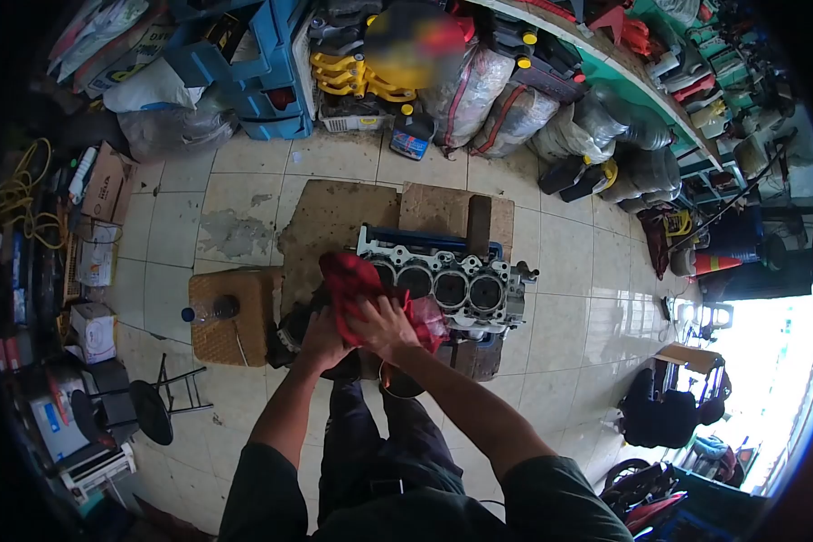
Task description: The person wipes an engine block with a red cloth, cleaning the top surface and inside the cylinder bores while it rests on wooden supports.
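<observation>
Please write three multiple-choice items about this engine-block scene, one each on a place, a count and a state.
1. Where does the engine block rest?
A. on a workbench
B. on cardboard on the tiled floor
C. on a shelf

2. How many cylinder bores show uncovered?
A. one
B. three
C. six

3. What are both hands doing?
A. pressing a red rag on the block
B. hanging free
C. holding a bottle

Answers: 1 B, cardboard lies under it; 2 B, three open bores right of the rag; 3 A, left hand and right hand grip the rag.

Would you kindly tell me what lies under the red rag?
The red rag covers the left end of the engine block, pressed by both hands. Three cylinder bores show; what lies beneath the rag is hidden.
</observation>
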A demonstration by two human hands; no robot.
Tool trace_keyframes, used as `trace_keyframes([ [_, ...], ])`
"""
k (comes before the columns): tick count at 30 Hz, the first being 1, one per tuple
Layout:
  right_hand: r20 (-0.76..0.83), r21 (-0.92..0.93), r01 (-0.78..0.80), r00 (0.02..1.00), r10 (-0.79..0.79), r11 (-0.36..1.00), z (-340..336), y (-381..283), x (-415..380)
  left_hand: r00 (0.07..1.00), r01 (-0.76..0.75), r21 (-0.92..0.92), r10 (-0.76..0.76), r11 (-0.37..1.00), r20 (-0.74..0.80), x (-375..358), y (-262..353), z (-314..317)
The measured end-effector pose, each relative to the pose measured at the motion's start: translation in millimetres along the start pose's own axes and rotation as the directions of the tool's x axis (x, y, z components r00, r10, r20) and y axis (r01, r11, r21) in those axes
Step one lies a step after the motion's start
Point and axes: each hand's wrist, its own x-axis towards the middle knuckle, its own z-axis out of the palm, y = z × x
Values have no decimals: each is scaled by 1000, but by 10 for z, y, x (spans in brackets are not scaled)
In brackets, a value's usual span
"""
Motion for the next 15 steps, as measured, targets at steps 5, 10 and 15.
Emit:
trace_keyframes([
  [5, 13, -89, 130, 991, -130, 987, -135, 488, -581, 993, 94, -21, -93, 995, 76, -35, 55, 66],
  [10, 4, -191, 106, 994, -107, 976, -419, 992, -1329, 992, 122, -17, -122, 992, 40, -46, 71, 197],
  [15, -10, -184, -32, 999, 31, 982, -528, 1193, -1839, 991, 131, -54, -129, 990, 45, -68, 92, 171],
])
